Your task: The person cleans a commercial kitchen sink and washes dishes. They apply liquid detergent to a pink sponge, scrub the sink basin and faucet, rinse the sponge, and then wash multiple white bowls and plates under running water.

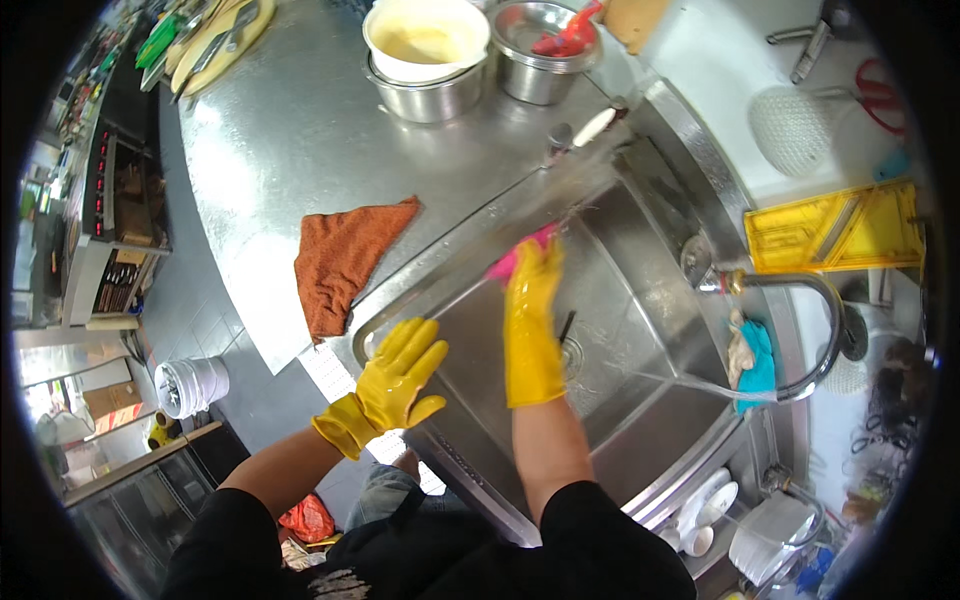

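Note:
Both hands wear yellow rubber gloves. My right hand (532, 315) reaches over the stainless steel sink (637, 300) and presses a pink cloth (523, 251) to the sink's left inner wall and rim. My left hand (399, 373) is empty, fingers apart, over the sink's near left edge. An orange-brown cloth (349, 262) lies crumpled on the steel counter just beyond it. From the curved faucet (814, 289) at the right a stream of water runs into the sink. A dark slender object (568, 326) lies by the drain (571, 358).
Steel pots (431, 97) with a white bowl (427, 37) on top, and steel bowls (540, 71) with a red item, stand at the back. A white-handled tool (596, 127) lies beyond the sink. A yellow rack (836, 229) and a teal cloth (756, 364) are at the right.

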`<move>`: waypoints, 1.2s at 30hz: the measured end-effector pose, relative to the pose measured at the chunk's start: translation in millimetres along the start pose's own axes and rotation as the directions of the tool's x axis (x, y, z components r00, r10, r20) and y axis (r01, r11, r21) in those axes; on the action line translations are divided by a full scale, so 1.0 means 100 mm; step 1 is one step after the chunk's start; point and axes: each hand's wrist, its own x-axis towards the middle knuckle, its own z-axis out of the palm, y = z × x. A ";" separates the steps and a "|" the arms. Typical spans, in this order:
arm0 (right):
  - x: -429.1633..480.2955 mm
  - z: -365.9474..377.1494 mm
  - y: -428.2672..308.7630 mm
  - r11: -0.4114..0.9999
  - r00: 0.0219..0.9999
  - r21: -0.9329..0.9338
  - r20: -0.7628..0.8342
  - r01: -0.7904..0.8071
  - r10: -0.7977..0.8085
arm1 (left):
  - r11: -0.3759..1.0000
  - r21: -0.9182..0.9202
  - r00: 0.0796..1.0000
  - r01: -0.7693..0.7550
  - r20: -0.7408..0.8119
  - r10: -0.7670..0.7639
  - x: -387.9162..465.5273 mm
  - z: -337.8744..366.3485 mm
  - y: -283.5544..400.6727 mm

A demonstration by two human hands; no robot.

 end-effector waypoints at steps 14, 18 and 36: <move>-1.73 -0.02 -0.21 0.779 0.280 -0.471 0.880 0.413 0.384 | 0.985 -0.051 0.965 -0.167 -0.213 0.152 -0.19 0.10 -0.19; -2.44 -0.97 -0.14 0.653 0.535 -0.601 0.775 0.461 0.336 | 0.939 -0.110 0.945 -0.326 -0.005 0.328 0.00 -0.05 -0.08; -1.51 -3.61 0.22 0.912 0.965 -0.345 -0.216 -0.220 0.151 | 0.984 -0.009 0.984 -0.180 -0.004 0.180 0.10 0.05 0.03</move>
